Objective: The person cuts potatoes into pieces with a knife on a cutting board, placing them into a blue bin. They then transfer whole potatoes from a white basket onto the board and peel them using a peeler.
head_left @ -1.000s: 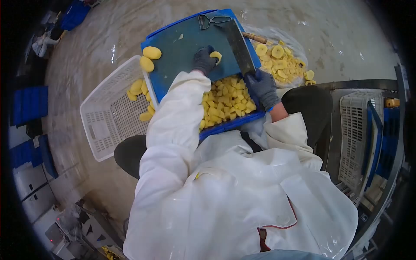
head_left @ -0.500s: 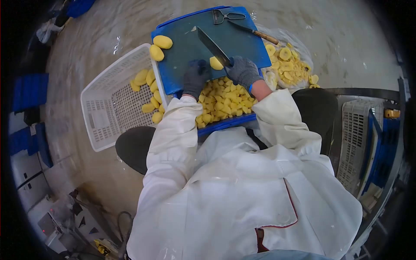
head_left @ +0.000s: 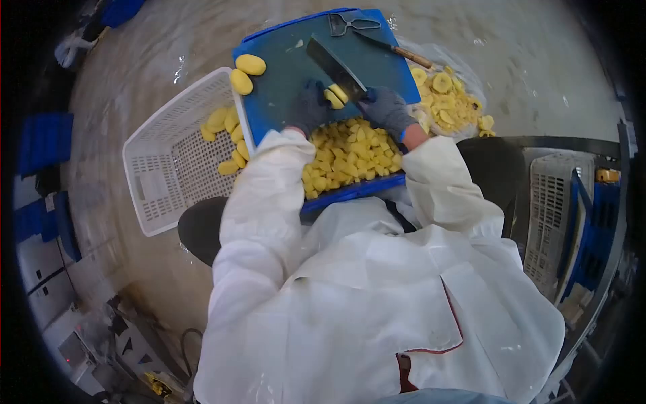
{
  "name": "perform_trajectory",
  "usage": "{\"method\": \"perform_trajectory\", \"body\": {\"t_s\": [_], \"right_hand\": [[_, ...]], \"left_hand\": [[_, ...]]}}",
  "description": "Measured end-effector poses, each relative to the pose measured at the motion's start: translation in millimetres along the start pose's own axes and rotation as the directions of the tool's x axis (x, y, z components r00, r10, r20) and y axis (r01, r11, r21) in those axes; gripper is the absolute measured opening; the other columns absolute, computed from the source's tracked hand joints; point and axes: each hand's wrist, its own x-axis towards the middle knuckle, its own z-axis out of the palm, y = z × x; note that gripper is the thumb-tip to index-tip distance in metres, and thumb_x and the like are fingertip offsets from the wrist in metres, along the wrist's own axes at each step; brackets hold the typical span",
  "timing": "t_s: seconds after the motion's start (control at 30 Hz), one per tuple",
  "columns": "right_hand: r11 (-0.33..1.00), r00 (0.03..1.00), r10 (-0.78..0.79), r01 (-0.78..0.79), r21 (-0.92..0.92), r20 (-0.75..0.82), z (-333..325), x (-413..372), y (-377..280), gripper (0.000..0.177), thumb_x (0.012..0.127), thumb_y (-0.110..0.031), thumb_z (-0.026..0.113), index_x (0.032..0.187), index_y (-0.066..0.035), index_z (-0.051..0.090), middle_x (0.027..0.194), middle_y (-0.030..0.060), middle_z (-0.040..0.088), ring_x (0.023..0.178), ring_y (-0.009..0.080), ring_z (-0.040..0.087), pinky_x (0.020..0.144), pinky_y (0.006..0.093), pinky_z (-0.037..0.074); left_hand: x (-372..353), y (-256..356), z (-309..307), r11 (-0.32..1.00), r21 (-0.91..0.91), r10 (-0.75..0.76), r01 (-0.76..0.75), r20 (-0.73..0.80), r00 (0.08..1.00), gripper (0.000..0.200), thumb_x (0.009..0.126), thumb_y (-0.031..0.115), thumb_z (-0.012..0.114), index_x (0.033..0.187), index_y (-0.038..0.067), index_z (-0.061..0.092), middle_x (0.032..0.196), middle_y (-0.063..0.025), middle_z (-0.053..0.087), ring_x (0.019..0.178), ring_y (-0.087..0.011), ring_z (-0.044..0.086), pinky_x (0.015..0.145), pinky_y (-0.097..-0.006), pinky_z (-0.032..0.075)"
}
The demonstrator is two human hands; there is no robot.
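In the head view, my right hand point(head_left: 386, 110), in a dark grey glove, is closed round the handle of a broad-bladed knife point(head_left: 335, 66). The blade slants up and left over the green face of the blue-edged cutting board point(head_left: 279, 81). Beside the blade lies a peeled potato point(head_left: 333, 99), split into two parts. My gloved left hand point(head_left: 309, 108) has its curled fingers against the potato's left side, gripping it. Diced potato point(head_left: 350, 153) fills a blue crate point(head_left: 360, 190) just below both hands.
Two whole peeled potatoes point(head_left: 250, 64) sit at the board's left edge. A peeler point(head_left: 353, 24) and a wooden-handled knife point(head_left: 410, 56) lie at its upper right. More potatoes are in a white basket point(head_left: 145, 172) on the left. Potato trimmings point(head_left: 444, 101) fill a plastic bag on the right.
The potato, whole-looking before, now shows a split into two parts. The blade has turned to show more of its flat face, and my left hand has moved right onto the potato.
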Motion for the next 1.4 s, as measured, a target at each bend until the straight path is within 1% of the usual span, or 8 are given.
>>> {"method": "perform_trajectory", "body": {"t_s": [0.17, 0.47, 0.87, 1.0, 1.17, 1.27, 1.33, 1.4], "right_hand": [[0.955, 0.98, 0.154, -0.116, 0.272, -0.123, -19.4, -36.5, 11.9, 0.032, 0.085, -0.031, 0.061, 0.091, -0.001, 0.068, 0.067, 0.0144, 0.066, 0.057, 0.0276, 0.066, 0.068, 0.0392, 0.054], [0.966, 0.967, 0.226, -0.207, 0.154, -0.119, 13.8, -27.0, 32.7, 0.03, 0.083, -0.031, 0.062, 0.09, -0.003, 0.069, 0.085, 0.0193, 0.068, 0.086, 0.0349, 0.067, 0.08, 0.0447, 0.051], [0.962, 0.968, -0.035, -0.035, -0.272, -0.247, 60.7, 2.4, 9.3, 0.028, 0.081, -0.029, 0.057, 0.091, -0.005, 0.069, 0.089, 0.0211, 0.068, 0.089, 0.0381, 0.066, 0.08, 0.0457, 0.052], [0.999, 0.985, 0.02, -0.026, -0.033, -0.17, 23.2, -14.8, 6.6, 0.031, 0.082, -0.031, 0.057, 0.091, -0.004, 0.068, 0.088, 0.0216, 0.067, 0.088, 0.039, 0.065, 0.078, 0.0468, 0.051], [0.989, 0.953, 0.022, -0.064, -0.131, -0.301, 4.5, -28.0, 41.2, 0.03, 0.084, -0.031, 0.056, 0.096, -0.006, 0.067, 0.088, 0.0222, 0.067, 0.087, 0.0397, 0.064, 0.077, 0.0482, 0.05], [0.946, 0.935, -0.126, 0.013, -0.324, -0.332, 25.0, -32.4, 67.7, 0.032, 0.084, -0.029, 0.055, 0.107, -0.008, 0.064, 0.088, 0.0224, 0.066, 0.088, 0.0409, 0.064, 0.078, 0.05, 0.05], [0.968, 0.991, -0.11, 0.09, -0.236, -0.074, 8.2, -49.6, 55.5, 0.028, 0.082, -0.029, 0.059, 0.095, -0.006, 0.068, 0.089, 0.0207, 0.067, 0.089, 0.0382, 0.064, 0.078, 0.0486, 0.05], [0.987, 0.99, -0.133, 0.128, -0.102, -0.046, 0.3, -70.3, 50.1, 0.026, 0.082, -0.03, 0.062, 0.093, -0.007, 0.069, 0.088, 0.0197, 0.067, 0.086, 0.0364, 0.065, 0.075, 0.0478, 0.05]], "left_hand": [[36.9, -8.3, -2.0, 0.924, -0.109, 0.382, -0.368, 0.345, 0.857, 0.056, 0.074, 0.025, 0.072, 0.125, 0.01, 0.056, 0.128, -0.0195, 0.055, 0.114, -0.0386, 0.055, 0.094, -0.0447, 0.047], [1.9, 34.9, 43.9, 0.985, -0.15, -0.064, 0.081, 0.112, 0.992, 0.062, 0.068, 0.042, 0.079, 0.115, 0.008, 0.057, 0.112, -0.0178, 0.059, 0.106, -0.0374, 0.056, 0.089, -0.0453, 0.047], [-0.5, 41.7, 18.3, 0.988, -0.113, -0.094, 0.109, 0.127, 0.987, 0.042, 0.072, 0.025, 0.072, 0.109, 0.007, 0.064, 0.109, -0.0185, 0.062, 0.108, -0.0369, 0.056, 0.091, -0.0444, 0.047], [1.2, 23.1, 16.7, 0.984, -0.148, -0.081, 0.103, 0.152, 0.985, 0.043, 0.074, 0.025, 0.07, 0.113, 0.009, 0.063, 0.112, -0.0185, 0.062, 0.108, -0.0372, 0.056, 0.091, -0.045, 0.046], [7.1, 31.2, 28.6, 0.993, -0.074, 0.092, -0.092, -0.007, 0.996, 0.047, 0.077, 0.022, 0.065, 0.124, 0.017, 0.058, 0.109, -0.0191, 0.064, 0.109, -0.0375, 0.056, 0.092, -0.0466, 0.045], [8.5, 36.1, 24.9, 0.992, -0.11, 0.1, -0.057, 0.439, 0.893, 0.041, 0.08, 0.021, 0.061, 0.121, 0.018, 0.063, 0.115, -0.0164, 0.064, 0.106, -0.036, 0.06, 0.091, -0.0434, 0.047], [13.2, 34.3, -14.9, 0.967, -0.251, 0.147, 0.039, 0.678, 0.72, 0.04, 0.076, 0.019, 0.065, 0.116, 0.015, 0.068, 0.11, -0.0159, 0.067, 0.105, -0.0336, 0.062, 0.094, -0.0393, 0.046], [29.9, 11.8, -60.3, 0.999, -0.046, 0.01, 0.011, 0.433, 0.902, 0.036, 0.077, 0.018, 0.064, 0.113, 0.015, 0.069, 0.107, -0.0146, 0.069, 0.103, -0.0326, 0.063, 0.093, -0.0383, 0.046]]}}
